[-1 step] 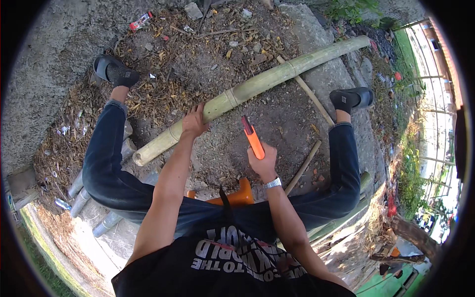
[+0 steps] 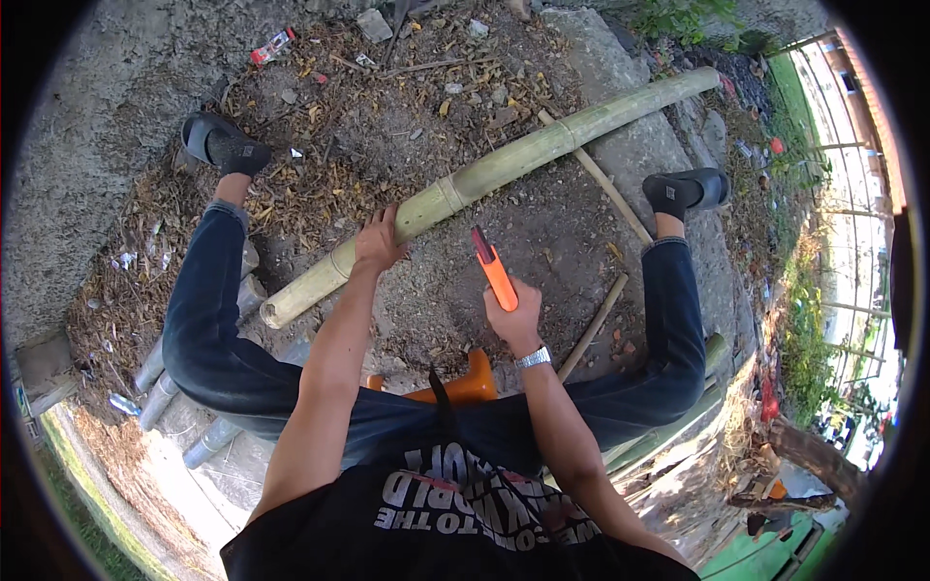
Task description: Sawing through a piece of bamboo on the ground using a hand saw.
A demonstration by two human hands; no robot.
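Note:
A long pale-green bamboo pole (image 2: 504, 174) lies slantwise before me, its cut near end low on the left and its far end at the upper right. My left hand (image 2: 380, 242) grips it left of the middle, fingers reaching over its far side. In my right hand (image 2: 515, 315) is an orange-handled tool (image 2: 497, 278), held just on the near side of the pole and apart from it. A narrow dark reddish part sticks out of its front; seen nearly end-on, its kind cannot be made out.
A thin stick (image 2: 605, 184) runs beneath the pole, and another stick (image 2: 593, 327) lies by my right wrist. Under me is an orange plastic seat (image 2: 470, 382). Grey poles (image 2: 208, 441) lie at the left. A stone slab (image 2: 620, 87) stretches along the right; dry leaves cover the ground.

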